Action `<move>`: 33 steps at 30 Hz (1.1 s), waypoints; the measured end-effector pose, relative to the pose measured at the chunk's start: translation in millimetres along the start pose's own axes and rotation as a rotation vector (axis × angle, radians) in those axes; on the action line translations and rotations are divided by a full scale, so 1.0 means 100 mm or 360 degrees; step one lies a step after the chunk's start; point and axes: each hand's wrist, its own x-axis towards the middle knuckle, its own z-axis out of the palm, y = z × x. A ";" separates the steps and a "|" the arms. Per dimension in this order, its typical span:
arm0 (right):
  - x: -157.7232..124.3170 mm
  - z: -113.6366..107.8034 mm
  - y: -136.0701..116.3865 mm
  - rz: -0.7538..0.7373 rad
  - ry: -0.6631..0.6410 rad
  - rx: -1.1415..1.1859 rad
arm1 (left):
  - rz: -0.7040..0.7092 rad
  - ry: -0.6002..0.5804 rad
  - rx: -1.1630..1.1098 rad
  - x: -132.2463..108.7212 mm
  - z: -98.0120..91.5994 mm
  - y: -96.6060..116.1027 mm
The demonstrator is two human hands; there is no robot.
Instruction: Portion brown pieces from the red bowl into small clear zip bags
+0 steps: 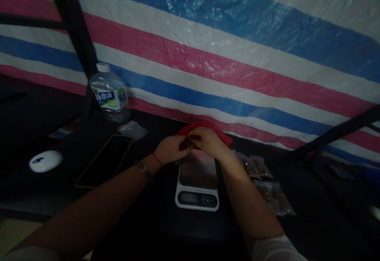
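My left hand and my right hand meet above the far end of a white kitchen scale with a shiny metal plate. Their fingers are bent together around something small and dark brown, too dim and covered to name. Just behind the hands lies a red plastic bag, partly hidden by them. To the right of the scale are several small clear zip bags with brown bits inside. The scale's display is too dark to read.
On the left are a clear plastic bottle, flat clear zip bags, a phone and a white mouse. A striped plastic sheet hangs behind the black table. Dark metal frame bars stand at both sides.
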 end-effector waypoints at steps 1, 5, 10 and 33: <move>0.00 0.00 0.00 -0.0006 0.0032 -0.0022 | 0.0000 0.0004 -0.0008 0.00 0.00 0.00; 0.01 -0.01 -0.01 0.0024 0.0009 -0.0049 | 0.0010 0.0023 -0.0006 0.00 0.01 0.00; 0.01 -0.03 -0.01 0.0019 0.0049 -0.0075 | 0.0024 0.0051 -0.0016 0.00 0.01 0.00; 0.00 0.03 0.26 0.0491 -0.0394 -0.0463 | -0.0106 0.0204 -0.0127 0.00 0.02 -0.07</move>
